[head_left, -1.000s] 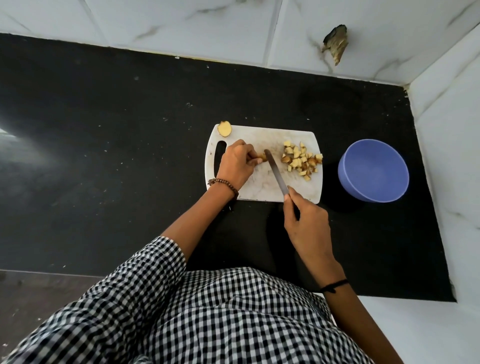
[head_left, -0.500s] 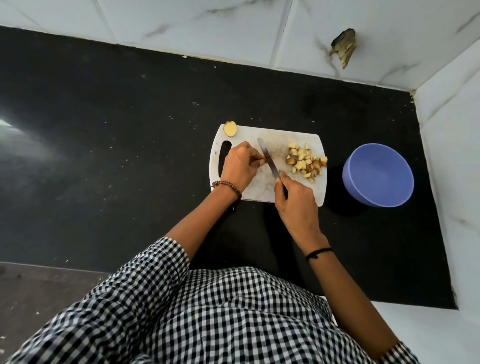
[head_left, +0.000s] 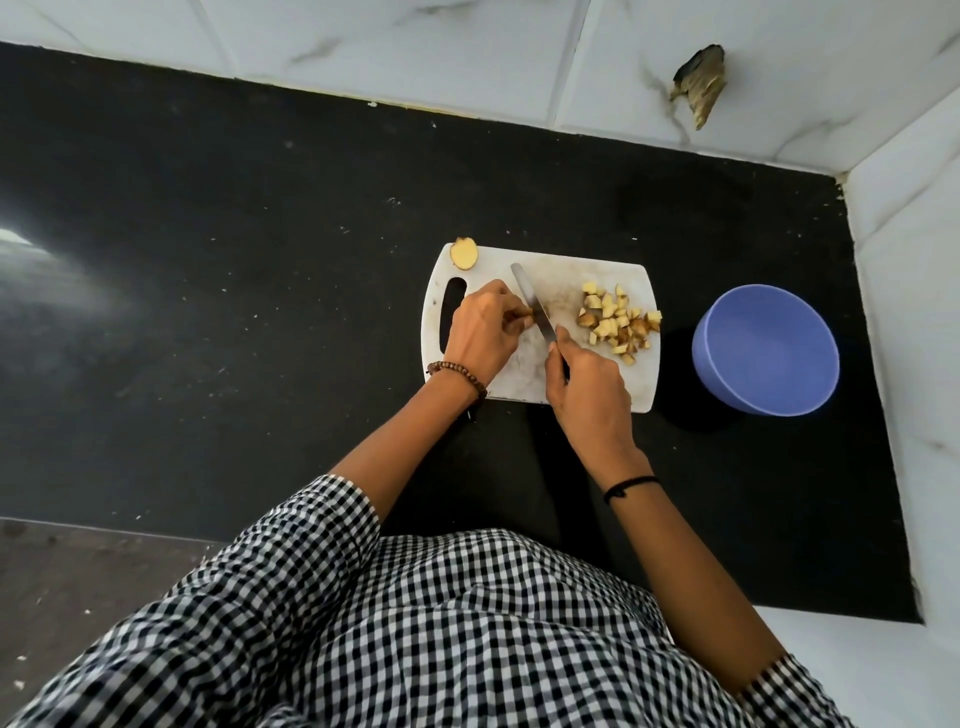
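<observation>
White plastic cutting board (head_left: 582, 273) lies on the black bench (head_left: 260, 270), a little right of the frame's middle, with its slot handle at its left end. Your left grip (head_left: 485, 332) rests on the board's left half, fingers curled and pinching a small brown-skinned piece (head_left: 525, 313) down against the board. Most of that piece is hidden under your fingertips. Your right grip (head_left: 589, 387) is clenched round the handle of the knife (head_left: 532, 304) over the board's lower edge, with the forefinger stretched forward toward the blade. The blade slants to the upper left and crosses just beside your left fingertips, touching the pinched piece.

On the board's right half sits a loose heap of diced chunks (head_left: 615, 322), pale yellow with brown skin, well apart from the blade. A rounded end slice (head_left: 464, 253) lies on the board's upper left corner, partly over the rim. A blue bowl (head_left: 766, 348) stands on the bench just right of the board, not touching it.
</observation>
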